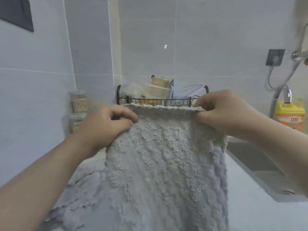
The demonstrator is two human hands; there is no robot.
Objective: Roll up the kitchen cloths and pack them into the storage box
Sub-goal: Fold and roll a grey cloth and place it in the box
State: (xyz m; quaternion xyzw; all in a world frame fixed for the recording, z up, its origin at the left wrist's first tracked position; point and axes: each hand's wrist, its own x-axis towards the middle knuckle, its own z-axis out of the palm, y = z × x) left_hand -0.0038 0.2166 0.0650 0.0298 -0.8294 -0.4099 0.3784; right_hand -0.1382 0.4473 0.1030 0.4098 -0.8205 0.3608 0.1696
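Count so far: 2 hands, left hand (106, 124) and right hand (223, 112). 2 cloths: grey cloth (163, 155) at 6 o'clock, second cloth (80, 194) at 7. 1 wire rack (118, 95) at 12. 1 jar (78, 102) at 10. 1 yellow bottle (290, 114), 1 tap (285, 95) and 1 sink (250, 157), all at 3. 1 wall socket (275, 57) at 2.

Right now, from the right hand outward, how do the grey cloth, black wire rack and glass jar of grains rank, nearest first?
1. grey cloth: pinched by the right hand itself.
2. black wire rack: just behind, at the wall.
3. glass jar of grains: far left, past the left hand.
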